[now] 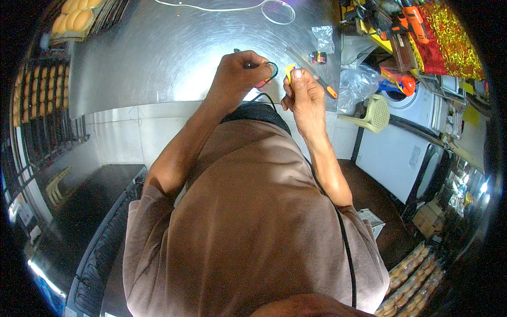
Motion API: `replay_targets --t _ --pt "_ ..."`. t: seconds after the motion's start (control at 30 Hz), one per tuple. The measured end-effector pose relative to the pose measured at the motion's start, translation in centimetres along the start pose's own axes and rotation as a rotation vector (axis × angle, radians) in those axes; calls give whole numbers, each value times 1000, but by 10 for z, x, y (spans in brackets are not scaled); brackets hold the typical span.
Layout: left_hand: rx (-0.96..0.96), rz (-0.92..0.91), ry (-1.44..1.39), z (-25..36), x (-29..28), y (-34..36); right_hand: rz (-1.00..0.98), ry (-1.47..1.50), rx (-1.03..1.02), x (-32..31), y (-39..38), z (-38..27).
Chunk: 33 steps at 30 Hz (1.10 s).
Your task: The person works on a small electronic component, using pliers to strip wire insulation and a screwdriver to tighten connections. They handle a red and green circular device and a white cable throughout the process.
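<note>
My left hand (237, 74) is closed around a dark thing with a curved black loop (274, 70) and a bit of red, mostly hidden by the fingers; its kind I cannot make out. Close by on the right, my right hand (305, 95) pinches a small yellow piece (289, 71) between thumb and fingers. Both hands are over the near edge of a shiny metal table (158, 58). Beside the right hand lies a thin-bladed tool with an orange and black handle (328, 89). A small black and red packet (318, 57) sits just beyond it.
A clear plastic wrapper (322, 37) and a looped white cable (232, 9) lie farther back on the table. To the right are a plastic bag (359, 87), a pale green stool (375, 113) and an orange drill (415, 24). Racks of buns (42, 92) stand at the left.
</note>
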<state>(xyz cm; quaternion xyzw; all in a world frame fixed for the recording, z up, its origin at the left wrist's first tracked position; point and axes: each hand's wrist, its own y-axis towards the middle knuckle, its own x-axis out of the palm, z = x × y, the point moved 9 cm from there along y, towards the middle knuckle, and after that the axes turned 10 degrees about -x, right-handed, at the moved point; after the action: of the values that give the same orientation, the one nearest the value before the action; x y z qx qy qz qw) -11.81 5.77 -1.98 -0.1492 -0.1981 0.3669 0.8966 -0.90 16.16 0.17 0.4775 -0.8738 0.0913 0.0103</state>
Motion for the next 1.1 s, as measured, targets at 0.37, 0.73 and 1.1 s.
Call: replay_targets --t 0.37,0.73,1.1 --pt "-7 23 21 1 3 -1 64 -19 -48 0 0 -3" --pt "87 54 101 1 1 0 35 -219 63 -28 6 43" --pt "-67 57 102 1 -3 -12 -5 -1115 -242 -95 35 157"
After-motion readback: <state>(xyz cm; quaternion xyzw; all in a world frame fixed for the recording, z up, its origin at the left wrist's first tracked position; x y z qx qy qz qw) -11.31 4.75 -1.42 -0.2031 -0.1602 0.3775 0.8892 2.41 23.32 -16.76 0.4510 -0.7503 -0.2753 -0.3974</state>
